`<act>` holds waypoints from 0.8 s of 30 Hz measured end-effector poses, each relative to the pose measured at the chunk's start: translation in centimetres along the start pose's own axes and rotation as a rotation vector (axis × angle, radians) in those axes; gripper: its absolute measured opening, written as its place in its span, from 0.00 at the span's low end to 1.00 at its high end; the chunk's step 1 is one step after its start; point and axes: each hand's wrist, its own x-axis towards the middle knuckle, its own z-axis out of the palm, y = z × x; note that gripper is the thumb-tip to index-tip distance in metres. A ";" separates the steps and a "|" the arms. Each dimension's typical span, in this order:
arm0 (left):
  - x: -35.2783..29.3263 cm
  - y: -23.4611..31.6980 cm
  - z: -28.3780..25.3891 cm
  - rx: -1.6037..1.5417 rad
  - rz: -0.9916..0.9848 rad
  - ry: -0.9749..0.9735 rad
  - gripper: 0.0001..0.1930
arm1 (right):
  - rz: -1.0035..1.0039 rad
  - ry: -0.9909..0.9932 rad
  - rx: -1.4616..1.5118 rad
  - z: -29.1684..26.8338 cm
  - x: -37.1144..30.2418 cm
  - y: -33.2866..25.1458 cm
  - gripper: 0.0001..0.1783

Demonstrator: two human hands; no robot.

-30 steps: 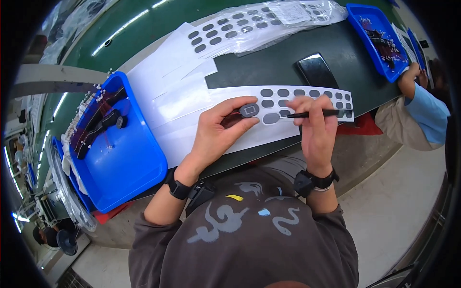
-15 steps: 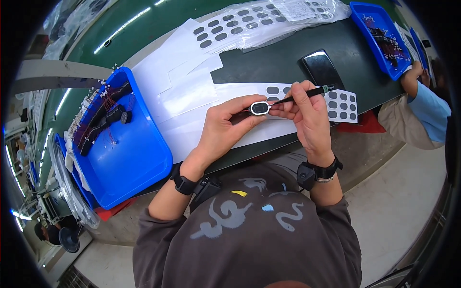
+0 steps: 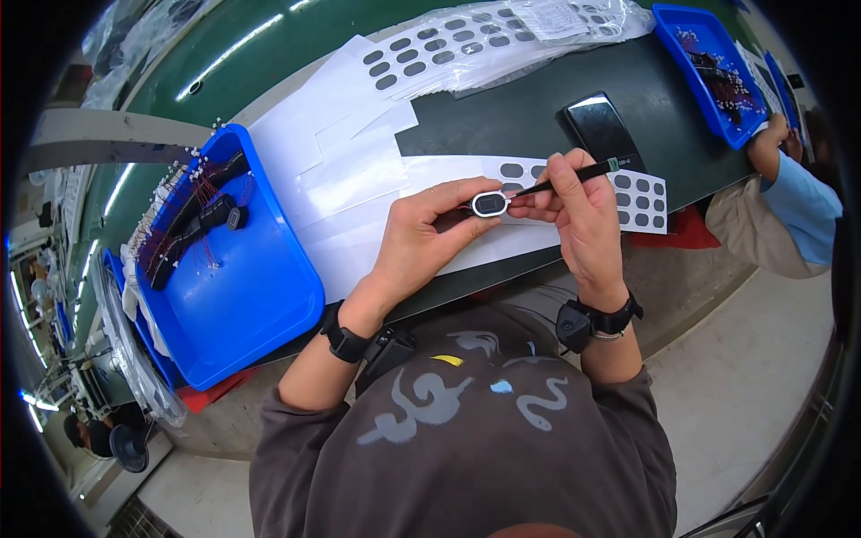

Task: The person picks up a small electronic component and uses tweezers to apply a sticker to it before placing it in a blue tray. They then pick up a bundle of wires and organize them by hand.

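Observation:
Between the thumb and fingers of my left hand is a small oval speaker, dark in the middle with a white rim, its face turned up. My right hand pinches black tweezers, whose tips reach the speaker's right edge. Whether the tips touch the rim is too small to tell. Under both hands lies a white sheet with rows of dark rounded stickers, partly covered by my fingers.
At the left stands a blue tray with several dark speakers on red wires. A black phone lies beyond my right hand. Plastic-wrapped sticker sheets lie at the back. Another blue tray and a co-worker's arm are at the right.
Both hands, with the speaker and tweezers, have shifted very slightly right. The tweezers' tips stay at the speaker's right edge.

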 end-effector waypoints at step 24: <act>-0.2 0.1 0.2 0.077 0.110 0.028 0.21 | -0.008 0.041 -0.029 0.9 -0.4 -0.2 0.13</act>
